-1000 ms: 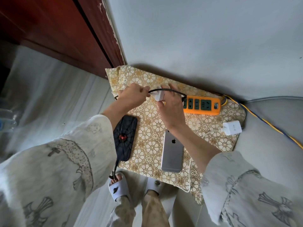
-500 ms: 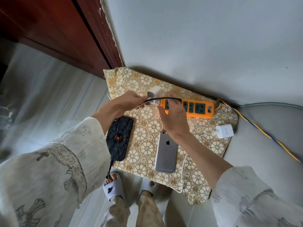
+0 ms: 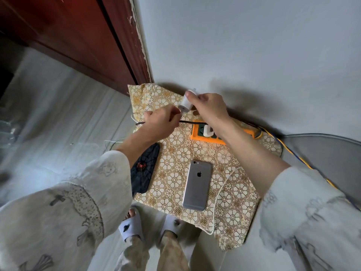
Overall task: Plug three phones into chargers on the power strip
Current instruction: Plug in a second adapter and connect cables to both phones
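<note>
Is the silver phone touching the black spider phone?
Apart. The head view shows patterned cloth between the silver phone and the black spider phone.

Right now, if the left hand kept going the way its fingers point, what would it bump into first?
Most likely the white charger block that the right hand grips just ahead of it. The left hand pinches a cable end, its fingers almost at the block's lower face, though depth is hard to judge from above.

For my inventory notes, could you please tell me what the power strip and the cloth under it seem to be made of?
Power strip: likely moulded plastic, smooth orange casing with a slight sheen. Cloth: probably woven or coated fabric; printed gold flower pattern, limp wrinkled edges.
</note>
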`<move>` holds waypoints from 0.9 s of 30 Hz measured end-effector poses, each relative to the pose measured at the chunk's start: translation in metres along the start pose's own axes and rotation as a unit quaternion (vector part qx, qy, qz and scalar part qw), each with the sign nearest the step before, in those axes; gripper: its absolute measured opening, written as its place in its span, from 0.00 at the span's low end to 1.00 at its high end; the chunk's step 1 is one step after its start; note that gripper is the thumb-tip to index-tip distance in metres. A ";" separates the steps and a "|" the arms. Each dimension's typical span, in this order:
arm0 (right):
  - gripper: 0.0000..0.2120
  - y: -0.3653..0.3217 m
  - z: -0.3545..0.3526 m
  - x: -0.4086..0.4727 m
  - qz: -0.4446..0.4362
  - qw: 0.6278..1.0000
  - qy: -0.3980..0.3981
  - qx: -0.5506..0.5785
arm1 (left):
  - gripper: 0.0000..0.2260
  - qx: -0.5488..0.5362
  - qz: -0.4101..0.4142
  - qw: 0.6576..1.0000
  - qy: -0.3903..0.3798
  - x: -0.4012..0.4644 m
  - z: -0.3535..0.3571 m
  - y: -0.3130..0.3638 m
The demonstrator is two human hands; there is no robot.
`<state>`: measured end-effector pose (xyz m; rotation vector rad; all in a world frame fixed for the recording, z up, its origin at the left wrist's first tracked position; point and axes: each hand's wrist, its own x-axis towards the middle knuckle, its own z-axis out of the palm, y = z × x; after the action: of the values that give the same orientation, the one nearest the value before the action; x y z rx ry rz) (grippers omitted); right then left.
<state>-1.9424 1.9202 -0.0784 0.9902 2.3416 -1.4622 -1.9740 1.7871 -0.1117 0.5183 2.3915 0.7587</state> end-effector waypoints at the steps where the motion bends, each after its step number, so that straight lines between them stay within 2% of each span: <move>1: 0.13 -0.002 0.000 0.002 0.029 0.999 0.001 0.043 | 0.09 0.009 0.007 1.000 0.012 -0.001 0.000 0.000; 4: 0.17 -0.006 0.002 0.006 0.092 0.992 -0.005 0.089 | 0.08 0.022 0.037 0.999 0.018 -0.004 0.001 -0.001; 6: 0.14 -0.009 0.003 0.006 0.107 0.985 0.004 0.132 | 0.08 0.011 0.043 0.999 0.029 -0.006 0.000 0.000; 8: 0.09 -0.012 0.001 0.003 0.126 0.966 0.018 0.225 | 0.05 -0.033 0.035 0.998 0.051 -0.007 -0.005 0.003; 10: 0.07 -0.013 -0.009 0.001 0.151 0.921 0.021 0.359 | 0.03 -0.057 0.027 0.996 0.058 -0.009 -0.010 0.002; 12: 0.06 -0.010 -0.023 -0.002 0.179 0.855 0.012 0.486 | 0.03 -0.034 0.021 0.998 0.041 -0.013 -0.016 -0.008; 14: 0.05 -0.002 -0.038 -0.004 0.201 0.814 0.032 0.543 | 0.04 0.023 0.012 0.999 0.031 -0.021 -0.021 -0.026; 16: 0.07 0.009 -0.052 -0.007 0.217 0.830 0.065 0.510 | 0.05 0.088 0.005 0.995 0.049 -0.031 -0.026 -0.046; 18: 0.09 0.024 -0.061 -0.010 0.225 0.872 0.092 0.425 | 0.05 0.127 0.013 0.988 0.084 -0.042 -0.030 -0.062; 20: 0.10 0.042 -0.067 -0.012 0.231 0.908 0.099 0.336 | 0.05 0.117 0.036 0.988 0.099 -0.053 -0.028 -0.065; 24: 0.13 0.071 -0.072 -0.018 0.233 0.960 0.045 0.148 | 0.06 0.078 0.090 0.989 0.085 -0.071 -0.013 -0.045; 27: 0.15 0.083 -0.077 -0.021 0.211 0.977 0.010 -0.012 | 0.07 0.063 0.118 0.987 0.088 -0.080 -0.004 -0.033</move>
<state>-1.8612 2.0005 -0.0905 1.3937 1.9884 -1.2570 -1.9217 1.7200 -0.0974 0.8286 2.5827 0.7854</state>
